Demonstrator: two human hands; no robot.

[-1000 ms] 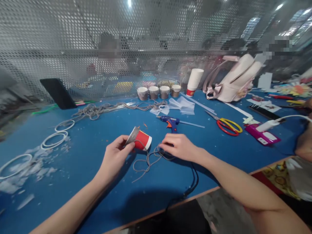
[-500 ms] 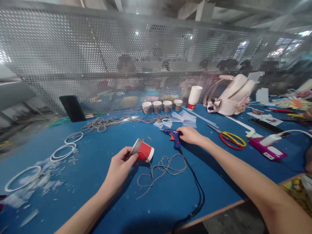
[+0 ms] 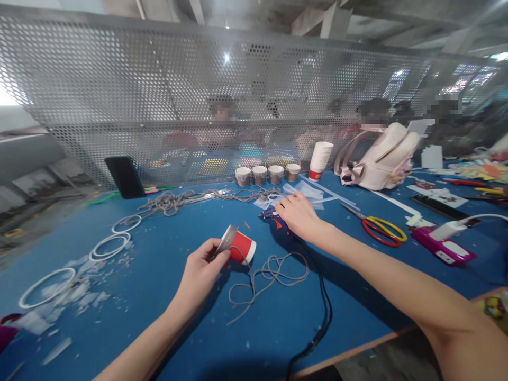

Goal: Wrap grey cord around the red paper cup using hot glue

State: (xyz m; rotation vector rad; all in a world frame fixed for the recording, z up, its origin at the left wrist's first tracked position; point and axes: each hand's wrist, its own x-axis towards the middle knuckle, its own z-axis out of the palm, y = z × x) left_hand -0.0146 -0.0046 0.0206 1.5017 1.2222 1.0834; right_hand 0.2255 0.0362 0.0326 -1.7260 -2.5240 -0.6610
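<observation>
My left hand holds a red paper cup on its side, thumb and fingers closed around the rim end. Grey cord is wound about that end, and its loose tail lies in loops on the blue table. My right hand is over a blue hot glue gun, its fingers curled round the body; the palm side is hidden. The gun's nozzle points left toward the cup, and its black cable runs down to the table's front edge.
Several cord-wrapped cups and a paper cup stack stand at the back. Scissors, a purple power strip and a backpack are right. White rings, a grey cord heap and a phone lie left.
My right hand has moved from behind the glue gun to over its top, covering more of it. The cup stays in my left hand. The whole view has shifted slightly.
</observation>
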